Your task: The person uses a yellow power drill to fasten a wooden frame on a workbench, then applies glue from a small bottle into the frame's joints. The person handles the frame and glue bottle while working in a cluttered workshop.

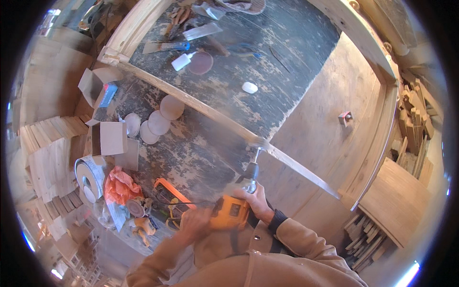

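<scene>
I hold a yellow power drill (229,213) with a dark chuck close in front of my body, pointing away from me. Wrapped at its rear end is my left hand (197,224), a little blurred. My right hand (258,202) is closed on its front part, just behind the chuck. The drill's bit meets a narrow wooden rail (191,102) of a large frame near a joint in it. The rail crosses the worktable (201,148) from far left to near right. The exact spot where the tip meets the wood is too small to make out.
On the table's left lie sanding discs (158,123), cardboard boxes (113,138), a tape roll (89,178), an orange plastic bag (122,185) and an orange-handled saw (173,191). Beyond the rail are a white glue bottle (181,61) and a small red box (344,118). Stacked boards (396,189) stand right.
</scene>
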A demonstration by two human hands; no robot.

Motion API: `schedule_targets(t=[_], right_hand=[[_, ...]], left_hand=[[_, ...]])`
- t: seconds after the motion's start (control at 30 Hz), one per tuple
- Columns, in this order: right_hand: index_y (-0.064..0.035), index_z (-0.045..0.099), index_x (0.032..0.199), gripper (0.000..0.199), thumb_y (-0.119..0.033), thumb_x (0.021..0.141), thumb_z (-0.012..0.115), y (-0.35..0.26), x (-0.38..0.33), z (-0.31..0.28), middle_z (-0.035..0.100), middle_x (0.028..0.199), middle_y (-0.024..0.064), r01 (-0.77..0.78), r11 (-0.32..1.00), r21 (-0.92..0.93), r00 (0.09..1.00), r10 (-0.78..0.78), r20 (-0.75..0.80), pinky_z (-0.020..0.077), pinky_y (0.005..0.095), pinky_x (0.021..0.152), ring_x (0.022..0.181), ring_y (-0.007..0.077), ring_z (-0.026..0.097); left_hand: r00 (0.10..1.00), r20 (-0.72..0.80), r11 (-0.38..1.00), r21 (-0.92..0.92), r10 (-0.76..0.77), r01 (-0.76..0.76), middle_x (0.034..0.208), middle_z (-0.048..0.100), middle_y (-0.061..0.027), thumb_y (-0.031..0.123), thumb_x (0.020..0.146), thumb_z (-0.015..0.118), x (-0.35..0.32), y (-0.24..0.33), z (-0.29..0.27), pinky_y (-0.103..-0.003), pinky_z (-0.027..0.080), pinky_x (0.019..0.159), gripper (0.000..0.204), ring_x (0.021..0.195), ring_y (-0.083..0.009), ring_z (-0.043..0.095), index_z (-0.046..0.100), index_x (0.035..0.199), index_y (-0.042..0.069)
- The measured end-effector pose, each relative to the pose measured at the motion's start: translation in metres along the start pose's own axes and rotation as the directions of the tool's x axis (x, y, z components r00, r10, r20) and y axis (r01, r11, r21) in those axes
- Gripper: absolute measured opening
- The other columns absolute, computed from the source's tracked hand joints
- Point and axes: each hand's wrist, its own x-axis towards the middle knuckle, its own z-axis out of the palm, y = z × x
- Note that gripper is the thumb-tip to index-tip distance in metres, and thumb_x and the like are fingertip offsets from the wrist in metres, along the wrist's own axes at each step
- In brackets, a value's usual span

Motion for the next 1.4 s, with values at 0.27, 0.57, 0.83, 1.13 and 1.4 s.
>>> schedule_targets(t=[0.27, 0.57, 0.83, 1.13, 1.4], right_hand=[[0.0010, 0.061, 0.107, 0.041, -0.022, 0.081, 0.082, 0.029, -0.022, -0.032, 0.068, 0.096, 0.0057, 0.041, 0.998, 0.054, 0.999, -0.041, 0.000, 0.0533, 0.0299, 0.078, 0.086, 0.0123, 0.064], [-0.0001, 0.059, 0.108, 0.041, -0.020, 0.079, 0.081, 0.028, -0.028, -0.054, 0.065, 0.093, 0.0022, 0.054, 0.998, 0.018, 0.998, -0.055, 0.023, 0.0526, 0.0277, 0.073, 0.081, 0.0094, 0.061], [0.0008, 0.060, 0.107, 0.042, -0.024, 0.081, 0.082, 0.028, -0.035, -0.067, 0.068, 0.095, 0.0048, 0.104, 0.994, 0.038, 0.995, -0.103, -0.015, 0.0537, 0.0290, 0.074, 0.084, 0.0115, 0.064], [-0.0011, 0.061, 0.101, 0.040, -0.026, 0.079, 0.083, 0.028, -0.021, -0.054, 0.066, 0.091, 0.0039, 0.124, 0.992, -0.010, 0.992, -0.124, 0.024, 0.0529, 0.0284, 0.070, 0.079, 0.0103, 0.062], [0.0009, 0.061, 0.105, 0.043, -0.026, 0.079, 0.083, 0.038, -0.019, -0.057, 0.066, 0.094, 0.0047, 0.191, 0.981, -0.023, 0.979, -0.189, 0.070, 0.0538, 0.0296, 0.076, 0.084, 0.0116, 0.063]], left_hand=[[0.997, 0.061, 0.998, 0.038, 0.039, -0.041, 0.073, 0.066, -0.0120, 0.017, 0.071, 0.069, -0.014, 0.028, 0.024, -0.046, 0.051, 0.063, 0.020, 0.068, -0.0325, 0.067, 0.061, 0.088, 0.010], [0.999, 0.033, 0.999, 0.038, -0.022, 0.021, 0.075, 0.067, -0.0152, 0.018, 0.059, 0.078, -0.015, 0.050, 0.058, -0.046, 0.049, 0.066, 0.037, 0.072, -0.0344, 0.067, 0.057, 0.087, 0.006], [0.997, 0.069, 0.991, 0.130, 0.025, -0.034, 0.077, 0.067, -0.0157, 0.023, 0.062, 0.080, -0.007, 0.049, 0.069, -0.047, 0.049, 0.066, 0.039, 0.072, -0.0353, 0.068, 0.057, 0.088, 0.005], [1.000, 0.023, 0.993, 0.117, -0.013, 0.011, 0.073, 0.066, -0.0153, 0.023, 0.067, 0.077, -0.013, 0.045, 0.060, -0.046, 0.049, 0.065, 0.034, 0.071, -0.0354, 0.068, 0.058, 0.089, 0.005], [0.997, 0.024, 0.994, 0.080, -0.077, 0.075, 0.073, 0.066, -0.0148, 0.021, 0.066, 0.078, -0.019, 0.050, 0.071, -0.045, 0.049, 0.065, 0.033, 0.069, -0.0362, 0.067, 0.057, 0.087, 0.006]])
